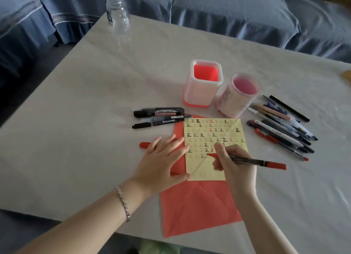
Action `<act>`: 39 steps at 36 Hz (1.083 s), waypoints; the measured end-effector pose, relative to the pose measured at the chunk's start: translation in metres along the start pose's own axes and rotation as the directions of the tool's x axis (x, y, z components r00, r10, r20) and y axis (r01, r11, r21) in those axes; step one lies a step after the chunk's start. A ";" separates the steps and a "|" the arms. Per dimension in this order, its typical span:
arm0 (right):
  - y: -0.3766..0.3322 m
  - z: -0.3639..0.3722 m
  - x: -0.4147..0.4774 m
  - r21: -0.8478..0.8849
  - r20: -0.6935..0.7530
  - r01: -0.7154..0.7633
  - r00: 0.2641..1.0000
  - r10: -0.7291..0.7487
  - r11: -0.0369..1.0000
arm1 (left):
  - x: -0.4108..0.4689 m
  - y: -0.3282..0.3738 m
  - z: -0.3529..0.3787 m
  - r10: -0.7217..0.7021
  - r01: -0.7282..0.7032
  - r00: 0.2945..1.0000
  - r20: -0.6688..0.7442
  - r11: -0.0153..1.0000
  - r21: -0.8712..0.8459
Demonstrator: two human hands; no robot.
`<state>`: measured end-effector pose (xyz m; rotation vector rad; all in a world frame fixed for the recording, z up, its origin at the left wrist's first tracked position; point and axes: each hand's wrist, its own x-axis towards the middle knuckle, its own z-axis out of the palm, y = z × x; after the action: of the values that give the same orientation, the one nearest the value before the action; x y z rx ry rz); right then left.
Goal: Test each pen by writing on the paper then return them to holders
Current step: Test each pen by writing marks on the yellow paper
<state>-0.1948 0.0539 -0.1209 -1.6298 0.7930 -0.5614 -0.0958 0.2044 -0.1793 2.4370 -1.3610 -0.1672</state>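
Note:
My right hand (pixel 232 163) grips a red marker (pixel 254 161) with its tip on the yellow paper (pixel 207 170), low in the grid of small written characters. My left hand (pixel 161 162) lies flat with fingers spread, pressing the paper's left edge and the red sheet (pixel 195 210) underneath. A red cap (pixel 144 144) pokes out from behind my left fingers. Two empty holders stand beyond the paper: a square red-and-white one (pixel 202 85) and a round pink one (pixel 240 95). Several pens (pixel 281 126) lie fanned out to the right, and three black markers (pixel 159 116) lie to the upper left.
An empty glass jar (pixel 117 14) stands at the table's far left corner. A blue-covered sofa (pixel 228 12) runs along the far side. The table's near edge (pixel 57 217) is just below my forearms.

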 end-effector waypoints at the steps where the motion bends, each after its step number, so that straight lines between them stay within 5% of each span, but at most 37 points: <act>1: 0.001 0.004 0.000 -0.008 -0.016 0.006 1.000 -0.006 1.000 | 0.000 0.000 0.001 -0.005 0.005 1.000 0.001 1.000 0.003; 14: 0.036 0.045 -0.002 -0.147 -0.141 0.086 0.984 -0.107 0.985 | 0.003 0.001 0.007 -0.043 0.039 0.994 -0.101 0.999 -0.035; 39: 0.052 0.048 0.003 -0.277 -0.100 0.166 0.975 -0.200 0.946 | 0.002 0.001 0.007 -0.063 0.057 0.993 -0.104 0.996 -0.064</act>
<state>-0.1684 0.0782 -0.1819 -1.9465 0.8432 -0.7203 -0.0970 0.2006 -0.1854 2.4019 -1.2206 -0.0913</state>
